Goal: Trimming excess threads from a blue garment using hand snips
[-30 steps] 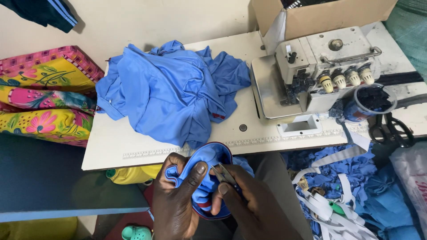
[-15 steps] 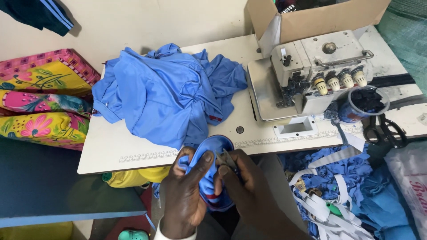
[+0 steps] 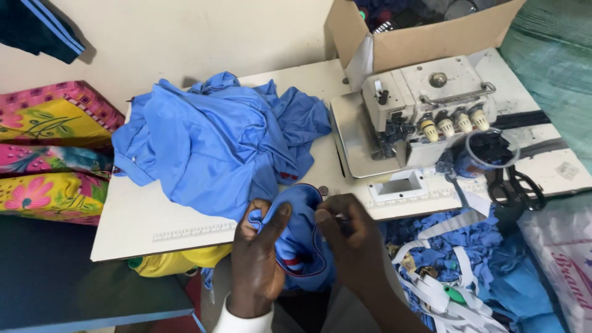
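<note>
Both hands grip 1 blue garment piece (image 3: 302, 240) at the table's near edge: the left hand (image 3: 259, 262) pinches its left fold, the right hand (image 3: 348, 243) its right edge.

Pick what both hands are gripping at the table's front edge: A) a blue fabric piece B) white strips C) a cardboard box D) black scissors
A: the left hand and right hand both pinch the blue fabric piece; the black scissors lie untouched to the right.

Blue cloth (image 3: 216, 145), white table (image 3: 142, 216), pink-yellow floral fabric (image 3: 43, 154).
</note>
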